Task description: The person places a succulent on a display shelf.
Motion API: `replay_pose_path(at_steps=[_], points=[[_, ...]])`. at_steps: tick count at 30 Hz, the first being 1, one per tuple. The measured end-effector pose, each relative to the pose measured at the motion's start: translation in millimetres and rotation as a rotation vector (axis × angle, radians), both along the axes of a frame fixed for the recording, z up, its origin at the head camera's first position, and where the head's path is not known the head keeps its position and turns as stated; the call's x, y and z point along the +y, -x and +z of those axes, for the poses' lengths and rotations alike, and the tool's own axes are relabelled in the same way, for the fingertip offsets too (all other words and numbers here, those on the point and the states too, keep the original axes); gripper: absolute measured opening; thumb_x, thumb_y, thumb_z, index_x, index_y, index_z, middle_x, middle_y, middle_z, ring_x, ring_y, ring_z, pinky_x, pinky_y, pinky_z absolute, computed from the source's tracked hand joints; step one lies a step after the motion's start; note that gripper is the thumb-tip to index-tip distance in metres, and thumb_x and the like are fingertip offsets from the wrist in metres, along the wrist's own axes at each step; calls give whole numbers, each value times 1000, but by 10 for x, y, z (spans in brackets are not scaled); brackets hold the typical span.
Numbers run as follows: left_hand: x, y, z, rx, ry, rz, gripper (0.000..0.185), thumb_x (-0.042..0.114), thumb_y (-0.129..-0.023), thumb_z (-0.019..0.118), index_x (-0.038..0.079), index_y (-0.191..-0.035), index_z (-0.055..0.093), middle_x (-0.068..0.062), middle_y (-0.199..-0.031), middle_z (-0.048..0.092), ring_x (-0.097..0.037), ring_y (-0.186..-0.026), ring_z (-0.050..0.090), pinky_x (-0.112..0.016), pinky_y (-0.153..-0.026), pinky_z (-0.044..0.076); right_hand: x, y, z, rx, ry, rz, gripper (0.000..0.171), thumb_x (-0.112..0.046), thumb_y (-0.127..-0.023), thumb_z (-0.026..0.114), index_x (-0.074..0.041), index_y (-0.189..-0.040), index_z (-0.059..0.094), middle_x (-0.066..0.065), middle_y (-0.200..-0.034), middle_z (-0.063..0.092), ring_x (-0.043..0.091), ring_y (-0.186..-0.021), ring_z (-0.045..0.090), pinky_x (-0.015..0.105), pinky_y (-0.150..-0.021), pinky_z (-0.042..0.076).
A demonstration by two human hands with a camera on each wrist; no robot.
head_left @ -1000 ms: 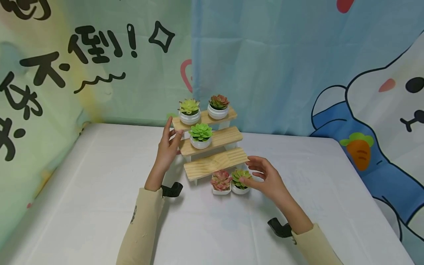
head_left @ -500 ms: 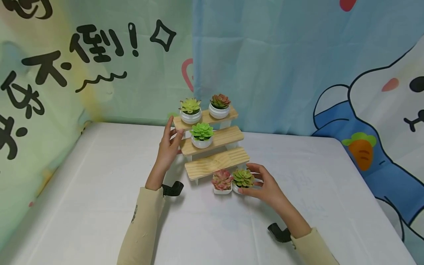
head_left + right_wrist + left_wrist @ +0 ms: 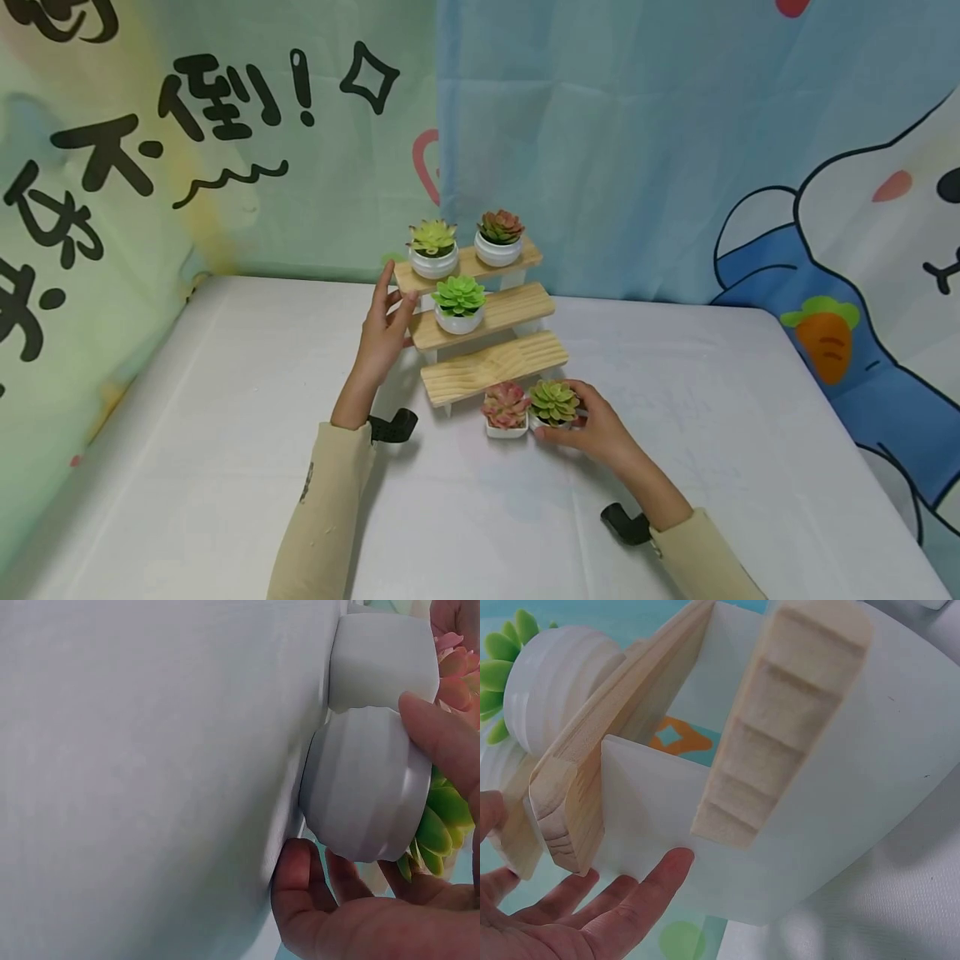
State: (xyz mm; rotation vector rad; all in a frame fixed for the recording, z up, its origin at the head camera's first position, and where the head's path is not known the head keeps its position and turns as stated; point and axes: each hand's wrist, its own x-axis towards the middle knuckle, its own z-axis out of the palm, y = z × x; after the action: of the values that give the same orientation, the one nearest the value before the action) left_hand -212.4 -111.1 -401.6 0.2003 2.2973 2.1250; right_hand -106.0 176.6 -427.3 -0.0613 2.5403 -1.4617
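Note:
A stepped display stand (image 3: 495, 369) has three wooden shelves and white side panels. My left hand (image 3: 381, 337) rests at its left end, fingers fairly straight against the side panel (image 3: 660, 817) in the left wrist view. In front of the stand, my right hand (image 3: 600, 429) holds a yellow-green succulent (image 3: 555, 402) in a round white pot (image 3: 367, 784), thumb by the rim and fingers curled round the other side. The pot appears to stand on the table. Touching or close beside it is a pink succulent (image 3: 505, 406) in a squarish white pot (image 3: 384, 660).
On the top shelf stand a pale green succulent (image 3: 432, 242) and a reddish one (image 3: 500, 229), both in white pots. A bright green potted succulent (image 3: 460, 300) occupies the middle shelf's left part. Printed cloth (image 3: 585, 150) hangs behind the white-covered table (image 3: 225, 467).
My right hand has come down from above the yellow-green succulent and closed around its pot. My left hand keeps its place at the stand; the head view has shifted slightly.

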Motion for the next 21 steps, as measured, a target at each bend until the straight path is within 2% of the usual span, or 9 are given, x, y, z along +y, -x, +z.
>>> replay_pose_path(at_steps=[5,11,21], points=[[-4,18,16,-5,6,-1,66,24,-106,44,17,-159,5,-25,-147,38,-39,-132,46,-53,-82,56,-4,18,-12,19,5,10,67,-12,-85,78,6,-138,41,26,-130,50,38,-114,53,47,-91,48],[0,-3,11,8,4,3,66,30,-105,46,24,-159,8,-21,-146,41,-35,-131,48,-49,-80,58,-13,5,-4,10,18,5,68,-11,-84,78,6,-138,41,26,-130,50,40,-116,53,51,-95,47],[10,-22,3,16,5,16,65,30,-105,47,26,-159,10,-20,-144,42,-35,-129,49,-46,-78,59,-11,-6,7,23,14,-7,67,-9,-83,79,8,-136,43,27,-129,52,41,-118,52,53,-97,46]])
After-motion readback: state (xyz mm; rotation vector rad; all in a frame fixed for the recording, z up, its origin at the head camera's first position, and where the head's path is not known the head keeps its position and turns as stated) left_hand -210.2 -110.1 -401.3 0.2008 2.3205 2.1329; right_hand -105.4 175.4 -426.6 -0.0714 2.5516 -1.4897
